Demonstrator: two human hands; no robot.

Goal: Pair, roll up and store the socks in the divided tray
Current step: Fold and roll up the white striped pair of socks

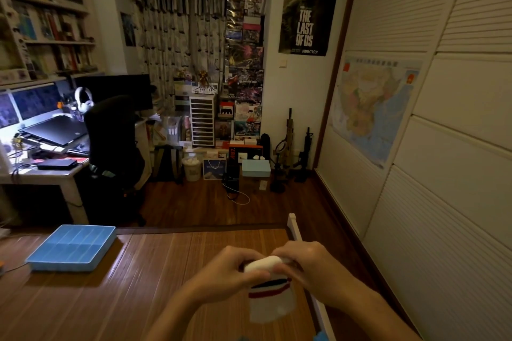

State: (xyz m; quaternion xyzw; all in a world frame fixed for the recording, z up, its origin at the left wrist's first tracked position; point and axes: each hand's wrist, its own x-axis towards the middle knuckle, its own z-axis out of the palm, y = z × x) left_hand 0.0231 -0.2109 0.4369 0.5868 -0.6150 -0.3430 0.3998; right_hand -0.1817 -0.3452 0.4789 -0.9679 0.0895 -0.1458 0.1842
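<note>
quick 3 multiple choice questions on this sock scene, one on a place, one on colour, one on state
1. Where is the blue plastic divided tray?
A. at the left of the brown slatted mat
B. on the desk
C. against the wardrobe doors

2. What colour are the bands on the white striped sock?
A. green and yellow
B. all black
C. red and dark navy

3. What state is the sock in?
A. flat and fully unrolled
B. top rolled, striped end unrolled
C. stored in the tray

Answers:
1 A, the tray sits at the mat's far left corner.
2 C, red and dark bands cross the white fabric.
3 B, a white roll shows above the loose striped end.
</note>
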